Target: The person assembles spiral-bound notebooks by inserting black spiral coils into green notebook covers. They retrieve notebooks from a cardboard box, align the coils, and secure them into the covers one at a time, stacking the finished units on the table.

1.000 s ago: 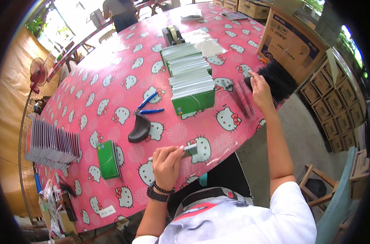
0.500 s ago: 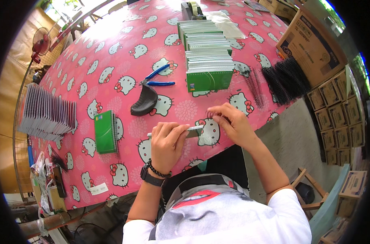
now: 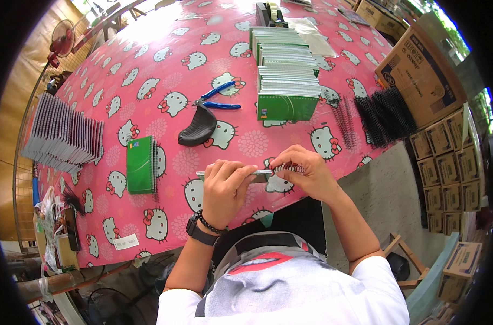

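Near the table's front edge, my left hand [image 3: 224, 187] is closed around a small notebook [image 3: 263, 176], held edge-on. My right hand [image 3: 310, 172] pinches a dark spiral binding coil [image 3: 289, 168] at the notebook's right end. Whether the coil's tip is through the holes is too small to tell. Beyond my hands lie blue-handled cutters [image 3: 220, 104] against a black curved holder [image 3: 197, 130]. To the left is a green notebook [image 3: 139, 165] with a spiral along its right side. A long row of green-covered notebooks [image 3: 287, 107] stands beyond my right hand.
Black spiral coils [image 3: 384, 111] are heaped at the right, beside thinner coils [image 3: 344, 124] and a cardboard box [image 3: 419, 70]. Spiral notebooks [image 3: 65, 132] are stacked at the far left. A tape dispenser [image 3: 271, 14] stands behind the row. A white label [image 3: 127, 242] lies near the front edge.
My right hand has moved left and closer to the notebook, bringing the coil up to its right end. My left hand keeps its hold. The whole view has shifted slightly.
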The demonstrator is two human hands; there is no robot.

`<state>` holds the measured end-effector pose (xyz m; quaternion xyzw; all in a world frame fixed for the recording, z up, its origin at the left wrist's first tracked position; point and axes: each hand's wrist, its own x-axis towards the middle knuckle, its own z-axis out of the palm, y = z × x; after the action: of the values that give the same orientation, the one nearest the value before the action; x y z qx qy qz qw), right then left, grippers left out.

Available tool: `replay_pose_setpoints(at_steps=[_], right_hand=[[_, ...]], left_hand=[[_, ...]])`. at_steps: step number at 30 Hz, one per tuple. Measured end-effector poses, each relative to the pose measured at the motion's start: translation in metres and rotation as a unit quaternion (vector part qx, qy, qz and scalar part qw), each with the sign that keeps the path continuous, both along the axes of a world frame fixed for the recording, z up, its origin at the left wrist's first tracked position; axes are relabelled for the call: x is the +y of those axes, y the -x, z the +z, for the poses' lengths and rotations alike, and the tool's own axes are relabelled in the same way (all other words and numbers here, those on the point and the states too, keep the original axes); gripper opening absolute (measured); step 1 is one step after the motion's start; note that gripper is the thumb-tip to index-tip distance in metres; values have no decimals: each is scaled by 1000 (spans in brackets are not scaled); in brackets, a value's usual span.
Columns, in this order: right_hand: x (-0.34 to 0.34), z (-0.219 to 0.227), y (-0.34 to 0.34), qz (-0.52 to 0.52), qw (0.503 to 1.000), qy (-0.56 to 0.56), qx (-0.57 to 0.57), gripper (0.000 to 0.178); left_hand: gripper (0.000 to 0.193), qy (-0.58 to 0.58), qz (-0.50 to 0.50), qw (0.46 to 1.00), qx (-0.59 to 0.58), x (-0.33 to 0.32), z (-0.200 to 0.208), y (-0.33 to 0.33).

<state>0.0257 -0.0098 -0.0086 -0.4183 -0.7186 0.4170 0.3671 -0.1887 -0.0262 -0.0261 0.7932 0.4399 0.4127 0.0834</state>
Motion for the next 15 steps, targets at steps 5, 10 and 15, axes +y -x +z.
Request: replay_pose_setpoints(at_steps=[5,10,15], right_hand=[[7,-6,-7,76,995,-56,-18,20],[2,9,-3,66,994,58,-62,30],[12,18,1,118,984,118,-62,27]], left_hand=[[18,-5,-5,1000,-1,-2,0,1],[23,1,12,1000,3,-5,8,-3],[25,26,-5,999,19,-15,18,-18]])
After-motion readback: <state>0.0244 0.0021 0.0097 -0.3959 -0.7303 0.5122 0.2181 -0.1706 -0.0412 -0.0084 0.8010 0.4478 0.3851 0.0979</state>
